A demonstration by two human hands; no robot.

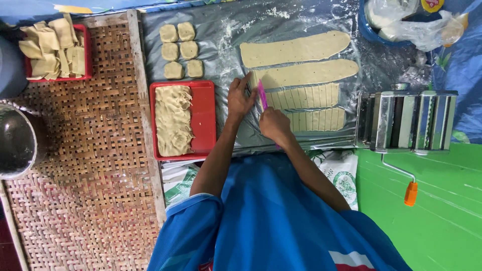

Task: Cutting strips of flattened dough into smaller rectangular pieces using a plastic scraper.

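Dough strips lie on a flour-dusted grey sheet in front of the person, and the work in hand looks like cutting them crosswise into small rectangles. Going left to right: a red tray heaped with cut dough pieces sits on a woven mat; six small dough blocks stand in two columns; a second red tray holds a folded dough sheet. Next comes the left hand, fingers spread flat, pressing the near end of the partly cut strip. Just beside it, the right hand is closed around a pink cutter, its blade touching the dough at the uncut left end. Two long strips further up remain whole, while the two nearest already carry score lines. A metal pasta roller with an orange-tipped crank stands on the right edge. Judging from this, the next move calls for a steady press straight across the strip, keeping the spacing even with the earlier cuts.
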